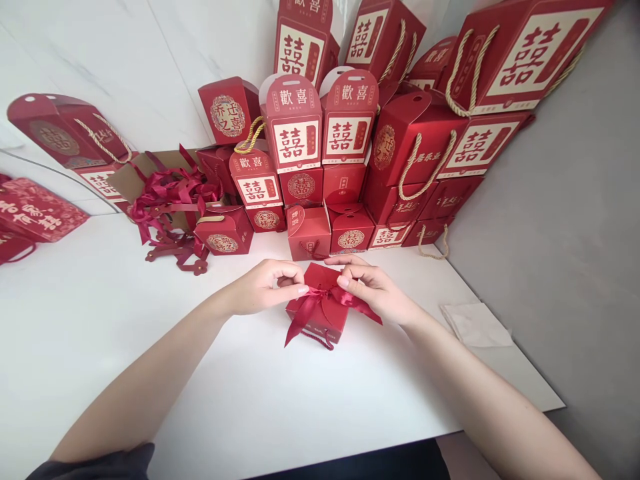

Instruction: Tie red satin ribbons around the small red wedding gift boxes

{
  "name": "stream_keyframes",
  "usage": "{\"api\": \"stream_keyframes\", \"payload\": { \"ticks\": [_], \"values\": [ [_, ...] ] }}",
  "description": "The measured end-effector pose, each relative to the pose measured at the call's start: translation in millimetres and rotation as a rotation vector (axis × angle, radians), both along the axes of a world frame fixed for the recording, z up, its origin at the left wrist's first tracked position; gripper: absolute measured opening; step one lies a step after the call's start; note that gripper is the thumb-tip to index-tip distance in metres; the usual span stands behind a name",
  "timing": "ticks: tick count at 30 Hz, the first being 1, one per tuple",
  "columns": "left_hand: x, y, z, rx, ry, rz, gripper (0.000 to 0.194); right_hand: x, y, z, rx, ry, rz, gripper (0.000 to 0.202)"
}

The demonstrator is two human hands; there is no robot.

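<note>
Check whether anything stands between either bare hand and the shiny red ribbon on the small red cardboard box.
Nothing visible does. The left hand pinches the shiny red ribbon on its left; the right hand is at its right. The stacked red boxes stand behind, not between.

against a white marbled wall (pixel 200 40), glossy red paper gift boxes (pixel 345 180) with printed characters stand stacked, several with twisted gold rope handles (pixel 415 197). to the left, tangled crimson satin ribbons (pixel 170 190) fill a brown cardboard carton (pixel 124 177). a thin, flat, whitish square sheet (pixel 477 325) lies near the right edge of the smooth white tabletop (pixel 200 400).
</note>
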State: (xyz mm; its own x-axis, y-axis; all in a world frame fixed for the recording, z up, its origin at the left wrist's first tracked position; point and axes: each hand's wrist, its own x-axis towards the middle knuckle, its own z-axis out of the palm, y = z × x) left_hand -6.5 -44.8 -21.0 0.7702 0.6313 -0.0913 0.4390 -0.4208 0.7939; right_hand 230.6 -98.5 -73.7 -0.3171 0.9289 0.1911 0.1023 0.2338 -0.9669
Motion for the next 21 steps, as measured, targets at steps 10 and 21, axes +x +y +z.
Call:
{"api": "stream_keyframes", "payload": {
  "ticks": [10,21],
  "values": [
    [0,8,-20.4,-0.028,-0.045,0.088,0.044,2,4,-5.7,-0.057,0.053,0.102,0.04],
    [0,15,-36.6,-0.193,-0.205,0.053,0.047,2,15,-25.5,-0.106,0.243,0.129,0.044]
  ]
}}
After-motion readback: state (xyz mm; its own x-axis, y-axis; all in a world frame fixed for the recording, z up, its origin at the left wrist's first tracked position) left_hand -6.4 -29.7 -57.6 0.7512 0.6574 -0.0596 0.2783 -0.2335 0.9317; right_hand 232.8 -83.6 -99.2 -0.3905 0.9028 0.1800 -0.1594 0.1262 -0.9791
